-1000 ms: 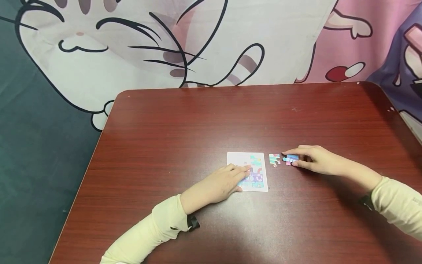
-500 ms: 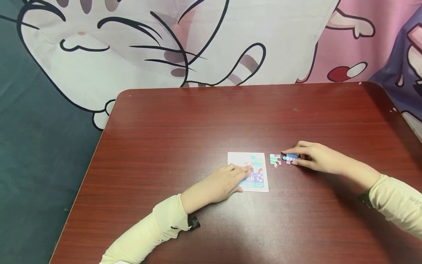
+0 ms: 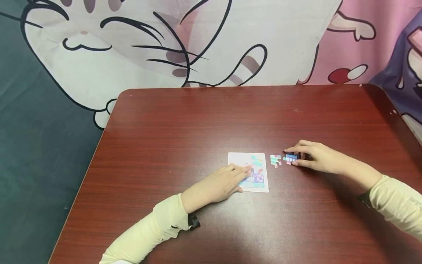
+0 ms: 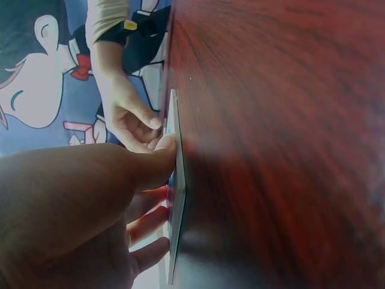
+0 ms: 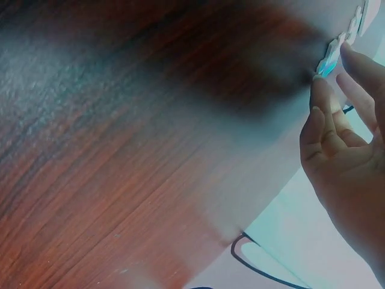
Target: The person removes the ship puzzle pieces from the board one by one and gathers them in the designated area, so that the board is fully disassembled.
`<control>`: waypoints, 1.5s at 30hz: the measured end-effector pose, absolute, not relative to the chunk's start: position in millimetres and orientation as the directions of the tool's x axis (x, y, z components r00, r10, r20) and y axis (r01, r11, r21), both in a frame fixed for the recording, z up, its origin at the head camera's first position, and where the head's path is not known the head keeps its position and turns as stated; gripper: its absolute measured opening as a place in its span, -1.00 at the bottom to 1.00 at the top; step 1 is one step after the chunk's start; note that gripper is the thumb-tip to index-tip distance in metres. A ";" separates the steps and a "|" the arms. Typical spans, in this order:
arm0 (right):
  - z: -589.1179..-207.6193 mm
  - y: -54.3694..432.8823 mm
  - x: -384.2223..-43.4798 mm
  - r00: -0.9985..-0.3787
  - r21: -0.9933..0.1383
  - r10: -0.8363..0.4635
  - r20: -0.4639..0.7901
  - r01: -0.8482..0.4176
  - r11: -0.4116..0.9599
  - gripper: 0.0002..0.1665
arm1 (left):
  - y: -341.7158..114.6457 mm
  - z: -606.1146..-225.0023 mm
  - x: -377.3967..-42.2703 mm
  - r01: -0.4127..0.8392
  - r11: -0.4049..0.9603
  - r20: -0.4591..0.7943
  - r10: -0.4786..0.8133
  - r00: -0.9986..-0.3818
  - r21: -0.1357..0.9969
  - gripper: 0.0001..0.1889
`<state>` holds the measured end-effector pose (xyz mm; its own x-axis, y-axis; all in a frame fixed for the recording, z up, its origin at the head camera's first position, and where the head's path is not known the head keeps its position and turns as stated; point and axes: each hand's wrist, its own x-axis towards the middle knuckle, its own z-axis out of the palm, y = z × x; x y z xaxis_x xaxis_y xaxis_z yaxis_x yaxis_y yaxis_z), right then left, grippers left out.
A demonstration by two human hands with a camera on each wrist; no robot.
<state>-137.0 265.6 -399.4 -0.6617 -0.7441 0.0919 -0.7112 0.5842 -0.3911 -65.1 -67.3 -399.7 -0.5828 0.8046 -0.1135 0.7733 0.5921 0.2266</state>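
Cartoon-printed cloth backdrop (image 3: 280, 33), white and pink in the main, behind glossy reddish-brown wood-grain table (image 3: 184, 128).

Head view: thin white-bordered card with pastel print (image 3: 258, 179), flat on table under left hand (image 3: 214, 186). Just beside card: loose teal-and-pink jigsaw piece (image 3: 275, 160). Next along: blue jigsaw piece with pale tab (image 3: 291, 159), pinched between thumb and forefinger of right hand (image 3: 316, 157); tab towards neighbouring piece, small gap between. Step in hand, by judgement: lining up of two pieces. Next move, by judgement: short level slide, tab in line with socket. Left forearm in from lower left, palm down; right forearm in from lower right, fingers bent.

Left wrist view: card seen edge-on; left thumb at near edge, fingers extended and apart on printed face; firm clamp or mere resting, impossible to tell.

Right wrist view: blue piece at fingertips, near table level; exact contact unclear.
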 end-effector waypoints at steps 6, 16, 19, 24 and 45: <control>-399.5 264.2 -138.0 -0.666 -0.385 -0.740 0.090 -0.709 0.591 -0.54 | -68.3 -399.5 -63.9 0.768 0.600 -0.122 0.799 -0.589 0.224 -0.43; -399.0 256.3 -143.8 -0.657 -0.421 -0.741 0.135 -0.715 0.558 -0.55 | -71.1 -399.2 -61.4 0.765 0.603 -0.107 0.796 -0.596 0.227 -0.45; -400.3 250.5 -143.8 -0.658 -0.454 -0.742 0.126 -0.704 0.547 -0.58 | -71.5 -398.2 -61.4 0.764 0.605 -0.113 0.795 -0.596 0.223 -0.44; -403.0 238.2 -142.2 -0.652 -0.477 -0.749 0.118 -0.699 0.533 -0.59 | -70.1 -398.9 -61.0 0.769 0.604 -0.113 0.796 -0.594 0.209 -0.45; -395.6 185.6 -155.7 -0.518 -0.527 -0.852 0.078 -0.747 0.406 -0.61 | -67.6 -399.0 -59.3 0.769 0.611 -0.122 0.792 -0.599 0.188 -0.43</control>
